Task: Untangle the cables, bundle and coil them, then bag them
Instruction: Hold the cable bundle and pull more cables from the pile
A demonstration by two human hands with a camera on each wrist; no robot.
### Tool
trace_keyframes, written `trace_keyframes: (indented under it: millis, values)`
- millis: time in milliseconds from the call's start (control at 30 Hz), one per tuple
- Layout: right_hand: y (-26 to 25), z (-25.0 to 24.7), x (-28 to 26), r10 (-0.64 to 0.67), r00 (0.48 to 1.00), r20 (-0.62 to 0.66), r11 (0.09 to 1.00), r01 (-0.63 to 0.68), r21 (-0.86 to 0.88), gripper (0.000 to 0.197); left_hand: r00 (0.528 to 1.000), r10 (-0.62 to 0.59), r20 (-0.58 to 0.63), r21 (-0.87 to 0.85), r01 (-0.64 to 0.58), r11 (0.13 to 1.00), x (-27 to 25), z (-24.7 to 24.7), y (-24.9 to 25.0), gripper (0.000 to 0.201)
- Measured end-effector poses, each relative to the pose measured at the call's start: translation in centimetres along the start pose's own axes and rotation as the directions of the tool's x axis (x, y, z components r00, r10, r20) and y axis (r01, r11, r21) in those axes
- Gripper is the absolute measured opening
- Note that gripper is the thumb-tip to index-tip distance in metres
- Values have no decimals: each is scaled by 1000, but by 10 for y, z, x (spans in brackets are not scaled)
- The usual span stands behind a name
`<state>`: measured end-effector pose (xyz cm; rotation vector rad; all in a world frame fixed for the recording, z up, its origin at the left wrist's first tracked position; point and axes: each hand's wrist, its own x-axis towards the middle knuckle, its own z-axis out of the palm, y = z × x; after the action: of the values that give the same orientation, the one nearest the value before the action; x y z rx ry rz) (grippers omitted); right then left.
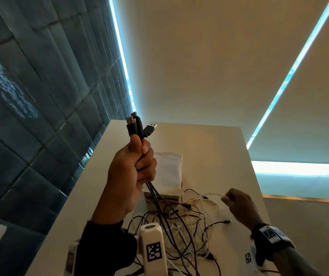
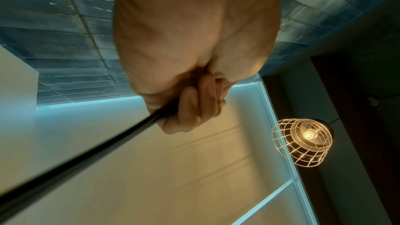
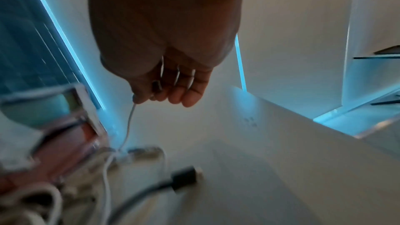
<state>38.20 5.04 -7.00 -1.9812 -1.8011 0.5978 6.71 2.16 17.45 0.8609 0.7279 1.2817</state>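
Observation:
My left hand [image 1: 137, 162] is raised above the table and grips a bunch of black cables [image 1: 155, 198] just below their USB plugs [image 1: 137, 126], which stick up out of the fist. In the left wrist view my left hand [image 2: 194, 109] shows its curled fingers around the black cables [image 2: 86, 156]. They hang down into a tangle of black and white cables [image 1: 181, 226] on the white table [image 1: 209, 144]. My right hand [image 1: 231, 200] pinches a thin white cable [image 1: 212, 195] at the tangle's right edge. The right wrist view shows my right hand [image 3: 151, 95] pinching the white cable [image 3: 129, 122].
A white cloth bag [image 1: 167, 172] lies flat on the table behind the tangle. A black plug [image 3: 186, 177] lies loose on the table near my right hand. A dark tiled wall [image 1: 30, 116] runs along the table's left side. A wire-caged lamp [image 2: 303, 141] hangs overhead.

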Motion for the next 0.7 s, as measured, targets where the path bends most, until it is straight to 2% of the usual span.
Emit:
trace_keyframes:
  millis: [67,133,167,233,267,300,333,433,500,567,633,700]
  values:
    - [-23,-20,-1,-89,992,-88,988,100,121,15,1000,-5,-12,30,6,1000,1,4,-3,38]
    - [-52,-40,0,-35,987,-160,936,88,340,13,999,-11,-41,78,14,997,2,11,-6,34]
    - [-69,-50,0,34,986,-165,852,58,520,13,998,-12,-55,109,18,994,2,14,-8,33]
    - [-105,-68,-3,97,991,-95,522,30,853,15,997,-20,-79,159,33,987,1,20,-11,36]
    - [-124,-74,-6,81,995,-64,362,30,932,14,995,-24,-93,176,40,984,1,21,-12,38]
    - [-142,-80,-10,53,997,-50,266,34,963,13,994,-27,-106,187,46,981,0,22,-13,38]
    - [-158,-82,-15,20,999,-46,226,40,973,14,993,-31,-115,192,53,980,0,23,-13,37]
    - [-204,-83,-33,-101,992,-76,275,101,956,26,991,-50,-128,265,83,961,-3,24,-15,26]
    - [-227,-83,-45,-216,973,-81,320,149,936,23,992,-60,-113,379,99,920,-5,25,-19,24]
    - [-244,-84,-56,-315,945,-90,382,213,899,17,993,-19,-112,491,73,868,-8,24,-23,26]
    - [-251,-87,-62,-335,938,-93,422,237,875,23,988,50,-144,548,38,835,-9,22,-24,23]
    - [-252,-89,-66,-311,948,-69,451,211,867,27,984,64,-165,546,37,837,-10,21,-24,20]
